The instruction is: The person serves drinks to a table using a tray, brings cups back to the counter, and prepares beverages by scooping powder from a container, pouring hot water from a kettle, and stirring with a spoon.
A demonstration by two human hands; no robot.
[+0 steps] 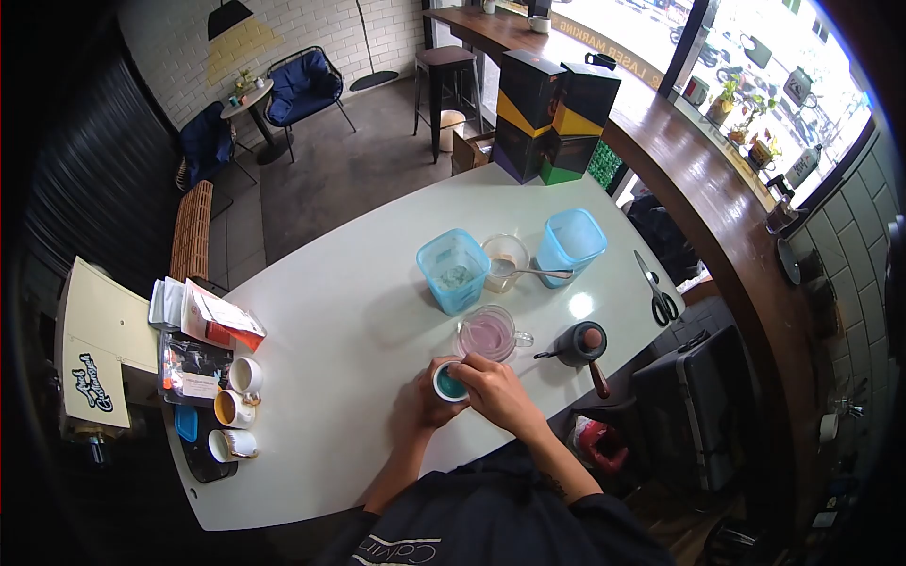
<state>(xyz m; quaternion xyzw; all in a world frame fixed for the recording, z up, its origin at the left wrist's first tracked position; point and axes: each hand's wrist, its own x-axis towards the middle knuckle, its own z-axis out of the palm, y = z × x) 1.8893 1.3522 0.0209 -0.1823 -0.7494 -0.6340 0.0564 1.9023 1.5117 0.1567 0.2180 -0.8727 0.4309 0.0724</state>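
My left hand (430,401) is wrapped round a small white cup (440,390) with a teal inside, held near the table's front edge. My right hand (500,391) is closed, its fingertips bent over the cup's rim and partly inside; whatever they pinch is hidden. Just beyond stands a clear glass mug (489,330) holding something pinkish. Farther back are an open blue container (454,274) with some pale contents, a clear glass bowl (508,249) with a spoon (538,273) across it, and a second blue container (572,241).
A dark pot (578,343) with a wooden handle stands to the right on the white table (321,377), near black scissors (656,292). Several mugs (232,408) and packets (217,316) line the left edge. Black boxes (552,118) stand at the far end.
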